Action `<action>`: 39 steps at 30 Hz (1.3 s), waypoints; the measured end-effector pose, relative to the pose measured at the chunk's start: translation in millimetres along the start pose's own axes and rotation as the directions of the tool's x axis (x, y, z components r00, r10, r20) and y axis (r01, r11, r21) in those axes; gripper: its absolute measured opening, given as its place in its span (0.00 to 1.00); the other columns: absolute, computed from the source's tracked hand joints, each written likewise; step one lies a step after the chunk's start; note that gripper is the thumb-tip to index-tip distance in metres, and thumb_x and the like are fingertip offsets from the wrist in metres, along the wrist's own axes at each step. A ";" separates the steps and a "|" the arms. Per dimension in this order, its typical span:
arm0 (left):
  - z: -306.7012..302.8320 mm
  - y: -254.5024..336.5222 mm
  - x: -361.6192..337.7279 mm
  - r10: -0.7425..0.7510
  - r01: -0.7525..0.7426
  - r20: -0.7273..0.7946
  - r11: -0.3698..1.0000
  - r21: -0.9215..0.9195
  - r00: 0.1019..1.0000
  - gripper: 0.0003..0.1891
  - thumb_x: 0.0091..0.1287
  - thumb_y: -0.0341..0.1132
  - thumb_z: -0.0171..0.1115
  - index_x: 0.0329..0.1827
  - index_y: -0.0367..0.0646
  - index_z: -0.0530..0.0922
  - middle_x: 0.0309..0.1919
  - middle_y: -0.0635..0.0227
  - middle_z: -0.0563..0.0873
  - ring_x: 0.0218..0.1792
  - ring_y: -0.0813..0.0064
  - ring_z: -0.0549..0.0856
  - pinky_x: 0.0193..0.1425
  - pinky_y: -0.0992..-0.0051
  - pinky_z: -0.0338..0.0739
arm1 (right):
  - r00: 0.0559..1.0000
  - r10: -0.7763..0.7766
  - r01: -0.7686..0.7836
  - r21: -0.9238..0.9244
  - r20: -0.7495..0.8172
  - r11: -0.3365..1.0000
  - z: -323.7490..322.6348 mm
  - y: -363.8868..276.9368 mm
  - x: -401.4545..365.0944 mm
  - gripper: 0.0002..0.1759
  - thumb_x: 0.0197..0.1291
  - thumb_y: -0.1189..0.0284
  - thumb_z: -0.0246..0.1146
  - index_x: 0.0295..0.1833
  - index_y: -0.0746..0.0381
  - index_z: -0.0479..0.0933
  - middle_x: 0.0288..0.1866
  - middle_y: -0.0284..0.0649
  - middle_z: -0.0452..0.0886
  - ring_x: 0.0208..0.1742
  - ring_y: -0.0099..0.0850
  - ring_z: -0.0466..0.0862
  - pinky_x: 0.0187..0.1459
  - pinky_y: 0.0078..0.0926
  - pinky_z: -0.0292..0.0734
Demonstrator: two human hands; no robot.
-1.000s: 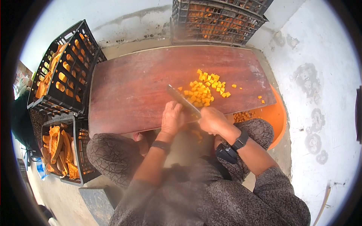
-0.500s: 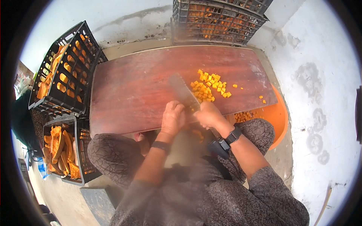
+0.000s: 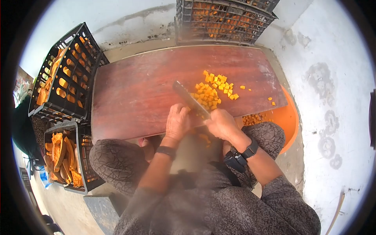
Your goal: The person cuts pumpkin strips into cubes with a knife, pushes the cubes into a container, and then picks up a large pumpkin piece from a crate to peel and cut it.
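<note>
A wide knife (image 3: 192,101) slants across the near edge of the red-brown board (image 3: 133,94), its handle inside my closed right hand (image 3: 221,123). My left hand (image 3: 178,120) is curled at the board's near edge, left of the blade; what its fingers hold, if anything, is hidden. Small yellow-orange cubes (image 3: 209,93) lie in a loose pile just beyond the blade. A few single cubes (image 3: 271,100) are scattered toward the board's right end.
An orange basin (image 3: 291,121) with many cubes stands under the board's right end. Black crates of orange pieces stand at the left (image 3: 72,76), lower left (image 3: 82,156) and behind the board (image 3: 227,23). My knees flank the near edge.
The blade has turned a little and shows more broadly, with its tip slightly left. My right hand has shifted and its wrist has rotated. The view has moved slightly.
</note>
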State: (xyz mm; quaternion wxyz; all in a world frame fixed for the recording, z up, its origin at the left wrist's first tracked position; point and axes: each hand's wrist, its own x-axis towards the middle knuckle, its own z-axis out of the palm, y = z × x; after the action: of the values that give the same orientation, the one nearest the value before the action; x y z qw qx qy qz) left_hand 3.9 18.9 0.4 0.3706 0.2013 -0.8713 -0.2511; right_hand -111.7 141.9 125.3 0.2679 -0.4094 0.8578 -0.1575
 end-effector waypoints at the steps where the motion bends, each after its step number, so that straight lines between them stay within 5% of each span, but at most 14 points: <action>1: 0.9 -0.2 -0.3 0.000 0.000 0.001 1.000 -0.001 1.000 0.09 0.55 0.20 0.61 0.39 0.38 0.78 0.43 0.55 0.80 0.47 0.50 0.79 0.51 0.58 0.78 | 1.000 -0.015 0.015 -0.031 0.000 0.999 -1.2 -0.8 -2.4 0.17 0.61 0.67 0.64 0.33 0.74 0.82 0.25 0.59 0.81 0.31 0.52 0.86 0.39 0.43 0.79; 5: 1.5 -1.2 -1.0 -0.012 0.012 0.001 1.000 0.020 1.000 0.08 0.56 0.20 0.61 0.39 0.38 0.78 0.43 0.56 0.80 0.47 0.51 0.79 0.52 0.59 0.78 | 0.999 -0.043 0.043 -0.091 0.001 0.995 1.8 0.1 -7.3 0.17 0.59 0.66 0.65 0.35 0.73 0.83 0.32 0.63 0.82 0.40 0.58 0.85 0.44 0.47 0.79; 18: 1.6 -2.2 -1.3 -0.057 0.057 -0.009 0.998 0.008 0.998 0.07 0.54 0.20 0.63 0.35 0.39 0.80 0.38 0.56 0.79 0.45 0.52 0.79 0.49 0.59 0.78 | 0.996 -0.038 0.055 -0.237 0.077 0.970 6.0 -10.1 3.1 0.13 0.57 0.70 0.63 0.37 0.72 0.83 0.37 0.62 0.83 0.43 0.57 0.85 0.47 0.48 0.78; 24: 7.2 -5.9 -1.7 -0.108 0.108 -0.032 0.994 0.020 0.994 0.06 0.52 0.21 0.64 0.31 0.41 0.81 0.34 0.58 0.79 0.41 0.52 0.80 0.46 0.59 0.79 | 0.996 -0.044 0.067 -0.314 0.079 0.947 14.6 -16.6 22.8 0.09 0.55 0.75 0.61 0.39 0.65 0.84 0.39 0.52 0.86 0.45 0.50 0.86 0.46 0.44 0.80; 30: 2.1 -6.0 -2.1 -0.057 0.056 -0.032 0.998 -0.024 0.998 0.08 0.54 0.21 0.63 0.35 0.42 0.82 0.38 0.59 0.80 0.43 0.53 0.80 0.49 0.59 0.78 | 0.997 -0.003 0.020 -0.215 0.079 0.976 19.5 -19.9 28.9 0.14 0.56 0.72 0.60 0.43 0.68 0.83 0.43 0.56 0.85 0.49 0.54 0.85 0.50 0.46 0.79; 32: -2.7 -2.7 -2.0 -0.052 0.051 -0.028 0.999 -0.019 0.998 0.08 0.54 0.21 0.63 0.36 0.42 0.83 0.39 0.59 0.80 0.44 0.53 0.80 0.49 0.59 0.78 | 0.999 -0.035 0.032 -0.150 -0.017 0.988 30.4 -0.3 37.9 0.15 0.57 0.70 0.61 0.41 0.71 0.82 0.33 0.56 0.86 0.39 0.50 0.88 0.43 0.43 0.81; 35: -7.1 1.4 -2.0 -0.055 0.055 -0.015 0.999 -0.002 0.998 0.09 0.55 0.20 0.62 0.38 0.41 0.83 0.40 0.58 0.80 0.45 0.52 0.80 0.49 0.59 0.78 | 0.992 0.112 -0.113 0.016 0.060 0.993 19.3 0.9 34.9 0.12 0.57 0.69 0.63 0.39 0.66 0.83 0.38 0.56 0.85 0.44 0.52 0.85 0.46 0.45 0.79; 39: -7.7 -2.4 -3.0 -0.061 0.061 0.008 0.998 0.006 0.998 0.11 0.54 0.20 0.61 0.39 0.40 0.81 0.41 0.56 0.80 0.46 0.51 0.80 0.50 0.59 0.79 | 0.993 0.119 -0.120 0.036 0.016 0.992 20.3 4.9 26.7 0.12 0.57 0.67 0.64 0.35 0.67 0.83 0.35 0.57 0.84 0.41 0.54 0.85 0.44 0.46 0.79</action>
State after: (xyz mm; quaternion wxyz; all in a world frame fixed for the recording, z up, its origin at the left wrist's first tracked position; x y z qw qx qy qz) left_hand 12.0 16.3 2.0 0.3588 0.2278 -0.8669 -0.2606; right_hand -116.7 122.9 97.8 0.2904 -0.3535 0.8758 -0.1540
